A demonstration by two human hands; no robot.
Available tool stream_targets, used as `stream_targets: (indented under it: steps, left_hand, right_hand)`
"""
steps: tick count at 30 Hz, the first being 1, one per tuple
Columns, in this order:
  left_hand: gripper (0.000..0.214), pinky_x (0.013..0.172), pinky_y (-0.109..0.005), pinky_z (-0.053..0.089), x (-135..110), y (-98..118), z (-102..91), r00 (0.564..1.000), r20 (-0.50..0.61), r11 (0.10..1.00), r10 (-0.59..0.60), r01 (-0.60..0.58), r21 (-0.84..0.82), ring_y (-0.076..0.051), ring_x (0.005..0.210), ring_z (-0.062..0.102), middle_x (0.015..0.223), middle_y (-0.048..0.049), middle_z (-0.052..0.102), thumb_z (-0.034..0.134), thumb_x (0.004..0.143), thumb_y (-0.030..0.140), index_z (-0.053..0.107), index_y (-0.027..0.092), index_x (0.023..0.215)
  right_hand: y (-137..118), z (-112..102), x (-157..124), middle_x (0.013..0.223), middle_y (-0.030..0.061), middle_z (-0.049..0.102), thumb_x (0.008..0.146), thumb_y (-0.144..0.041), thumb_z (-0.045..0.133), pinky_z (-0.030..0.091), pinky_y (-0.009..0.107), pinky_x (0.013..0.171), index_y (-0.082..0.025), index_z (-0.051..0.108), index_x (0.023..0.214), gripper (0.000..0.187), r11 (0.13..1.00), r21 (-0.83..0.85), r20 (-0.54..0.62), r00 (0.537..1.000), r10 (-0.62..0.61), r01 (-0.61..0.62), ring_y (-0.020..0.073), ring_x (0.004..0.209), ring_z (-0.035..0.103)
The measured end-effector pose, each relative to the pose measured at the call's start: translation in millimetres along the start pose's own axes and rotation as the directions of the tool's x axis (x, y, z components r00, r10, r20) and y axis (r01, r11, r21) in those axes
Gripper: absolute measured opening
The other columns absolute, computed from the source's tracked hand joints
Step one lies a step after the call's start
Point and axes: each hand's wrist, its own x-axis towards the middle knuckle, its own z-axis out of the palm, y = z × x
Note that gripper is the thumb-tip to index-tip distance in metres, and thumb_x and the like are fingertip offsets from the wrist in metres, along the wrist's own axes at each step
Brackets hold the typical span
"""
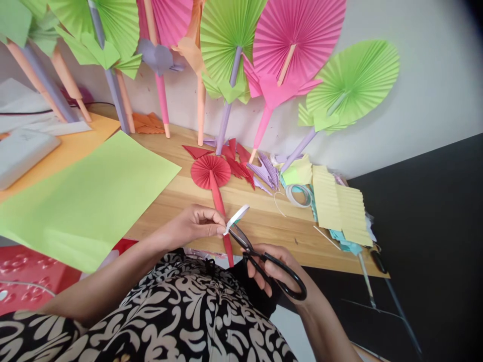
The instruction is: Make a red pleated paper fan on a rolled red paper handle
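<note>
My left hand (pixel 206 223) pinches a narrow white strip (pixel 237 216) that looks like tape, its far end angled up to the right. Black-handled scissors (pixel 264 259) are in my right hand (pixel 275 269), fingers at the handle loops. Their blades point up and left, the tips by the strip near my left fingertips; whether they touch it I cannot tell. Beneath both hands lies a red paper fan (pixel 210 172), round and pleated, on a long red handle that reaches the table's near edge. The hands and scissors cover part of that handle.
Pleated paper fans, such as a pink one (pixel 298 35), lean on the wall behind the wooden table (pixel 264 221). A green sheet (pixel 90 196) overhangs the left edge. Red paper pieces (pixel 237 161), a tape roll (pixel 299 195) and pleated yellow paper (pixel 339 206) lie behind and to the right.
</note>
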Motion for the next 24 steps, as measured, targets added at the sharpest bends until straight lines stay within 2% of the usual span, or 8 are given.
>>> stream_targets:
  steps: [7,12,19,24]
  left_hand:
    - [0.019,0.076,-0.024,0.046,-1,0,-5.9,0.997,0.040,0.998,-0.062,0.064,-0.028,-0.013,0.075,0.061,0.077,-0.0027,0.069,0.073,0.078,0.032,0.071,0.013,0.075]
    - [0.021,0.079,-0.023,0.046,1,-1,-9.0,0.994,0.069,0.995,-0.082,0.085,-0.053,-0.013,0.077,0.062,0.078,-0.0028,0.071,0.073,0.080,0.034,0.072,0.014,0.077]
    - [0.018,0.078,-0.023,0.047,9,-3,-4.1,0.989,0.105,0.991,-0.106,0.114,-0.076,-0.012,0.075,0.063,0.076,-0.0018,0.071,0.073,0.080,0.032,0.072,0.014,0.076]
    - [0.018,0.077,-0.023,0.049,12,-2,-2.4,0.986,0.108,0.984,-0.125,0.137,-0.112,-0.012,0.073,0.064,0.076,-0.0021,0.073,0.075,0.079,0.032,0.072,0.014,0.076]
  right_hand:
    - [9,4,1,0.078,0.0031,0.060,0.086,-0.055,0.060,0.029,0.020,0.043,-0.015,0.064,0.114,0.050,0.998,0.037,0.004,0.998,-0.058,0.058,0.0058,0.047,0.042]
    - [9,3,-1,0.075,0.0019,0.058,0.085,-0.057,0.059,0.027,0.022,0.043,-0.015,0.063,0.114,0.051,0.997,0.041,-0.023,0.997,-0.070,0.071,0.0057,0.046,0.039]
    - [4,0,-3,0.070,0.0006,0.058,0.087,-0.056,0.058,0.023,0.022,0.042,-0.015,0.064,0.113,0.049,0.999,-0.031,-0.039,0.999,-0.029,0.028,0.0046,0.042,0.038]
    - [4,0,-5,0.061,-0.0035,0.052,0.081,-0.061,0.062,0.021,0.020,0.038,-0.016,0.065,0.115,0.056,0.998,-0.049,-0.081,0.996,0.046,-0.050,0.0043,0.038,0.035]
